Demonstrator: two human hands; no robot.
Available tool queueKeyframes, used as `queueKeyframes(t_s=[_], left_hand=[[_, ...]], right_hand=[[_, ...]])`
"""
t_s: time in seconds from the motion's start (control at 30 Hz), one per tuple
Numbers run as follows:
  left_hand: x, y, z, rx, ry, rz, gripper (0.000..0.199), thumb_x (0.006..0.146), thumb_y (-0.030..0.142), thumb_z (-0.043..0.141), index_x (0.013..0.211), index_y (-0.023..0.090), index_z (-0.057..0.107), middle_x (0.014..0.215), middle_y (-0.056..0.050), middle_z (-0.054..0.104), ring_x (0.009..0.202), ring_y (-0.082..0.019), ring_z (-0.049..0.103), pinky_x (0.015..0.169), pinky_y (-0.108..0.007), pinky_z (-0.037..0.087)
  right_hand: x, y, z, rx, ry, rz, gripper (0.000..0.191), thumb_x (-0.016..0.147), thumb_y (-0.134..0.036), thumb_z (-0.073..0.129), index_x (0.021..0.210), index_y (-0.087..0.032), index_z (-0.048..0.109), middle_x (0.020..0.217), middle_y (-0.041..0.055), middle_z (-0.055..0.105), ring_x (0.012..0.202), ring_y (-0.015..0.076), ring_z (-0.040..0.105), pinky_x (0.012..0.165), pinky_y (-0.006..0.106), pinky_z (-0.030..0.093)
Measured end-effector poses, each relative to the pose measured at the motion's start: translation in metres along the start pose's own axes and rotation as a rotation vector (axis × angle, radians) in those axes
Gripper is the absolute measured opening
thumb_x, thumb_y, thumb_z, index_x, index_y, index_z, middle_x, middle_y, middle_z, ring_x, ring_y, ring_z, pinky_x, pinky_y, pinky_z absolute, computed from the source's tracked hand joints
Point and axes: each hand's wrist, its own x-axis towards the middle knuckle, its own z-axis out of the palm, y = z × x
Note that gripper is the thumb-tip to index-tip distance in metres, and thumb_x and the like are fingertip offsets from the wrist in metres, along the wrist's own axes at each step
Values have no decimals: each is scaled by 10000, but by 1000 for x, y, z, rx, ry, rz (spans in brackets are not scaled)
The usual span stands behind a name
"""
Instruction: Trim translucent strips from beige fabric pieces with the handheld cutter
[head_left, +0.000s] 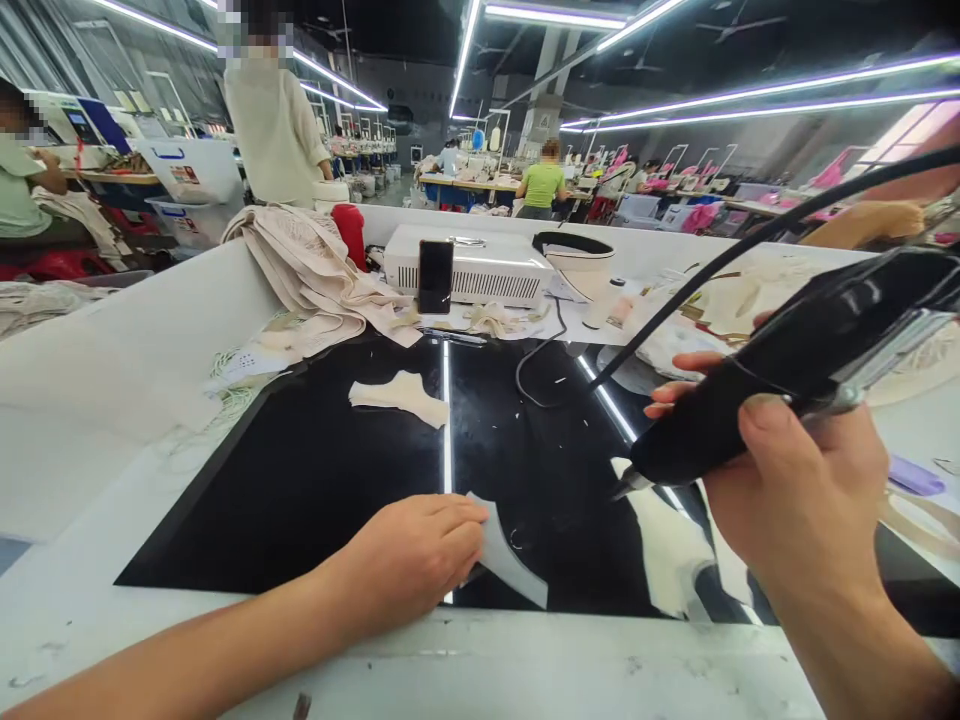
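My left hand (409,560) lies flat, fingers pressing a pale cloth piece (510,560) onto the black mat (315,480). My right hand (802,500) is wrapped tight around a black corded tool (787,380), tip (626,487) above the mat, near the piece.

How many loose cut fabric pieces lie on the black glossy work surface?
2. One cream piece lies alone near the surface's far middle; one pale piece sits at the near edge under the left hand. The right hand and its black tool may hide others.
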Motion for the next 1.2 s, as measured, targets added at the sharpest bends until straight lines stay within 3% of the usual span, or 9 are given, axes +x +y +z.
queueKeyframes(t_s=[0.17,0.27,0.37,0.5,0.67,0.83,0.93,1.2], left_hand=[[1,1,-3,8,-5,-6,222,1050,149,442,1003,113,656,1134,-98,757,1117,-192,716,1075,-332,553],[-1,-1,-4,11,-27,-20,193,1041,140,459,1029,110,650,1149,-102,751,1146,-198,704,1086,-344,550],[-3,-4,-5,32,-65,-39,162,1020,115,486,1056,108,644,1161,-100,742,1168,-201,692,1105,-354,539],[-4,-6,-6,80,-54,-17,160,998,74,489,1036,103,642,1166,-108,737,1163,-209,693,1096,-360,547],[-4,-5,-9,136,-25,26,188,999,61,464,1034,105,643,1170,-114,739,1125,-206,705,1057,-368,573],[0,-5,-15,205,-3,43,166,1009,92,496,1046,144,648,1188,-59,730,1119,-218,682,1089,-425,535],[6,-2,-13,153,-8,58,141,1025,132,514,1093,143,637,1138,-43,729,1076,-191,676,1112,-414,504],[21,6,-2,10,-119,35,182,1048,255,527,1141,141,633,1062,-55,704,991,-192,659,1002,-378,544]], right_hand=[[-3,-4,15,88,-207,92,535,615,-501,923,1080,-330,722,984,32,718,788,242,684,670,385,599],[-15,-5,22,77,-247,114,631,672,-497,897,1242,-323,688,967,38,706,816,231,660,666,365,582],[-32,-6,30,42,-259,29,677,729,-475,877,1343,-324,635,945,20,678,805,206,627,701,361,567],[-50,-11,42,87,-187,-44,530,838,-366,814,1332,-348,622,855,-17,631,708,177,597,628,356,554],[-60,-10,50,156,-96,-63,569,777,-347,870,1285,-327,615,836,-27,626,657,169,594,546,341,549],[-64,-3,51,208,-53,-82,479,813,-326,839,1231,-284,610,868,-12,625,641,168,601,493,338,542],[-64,0,52,251,-56,-82,486,808,-346,845,1224,-285,601,856,-18,630,613,160,604,483,330,538],[-63,6,53,272,-39,-82,478,794,-379,850,1198,-292,610,815,-22,639,577,162,605,465,331,528]])
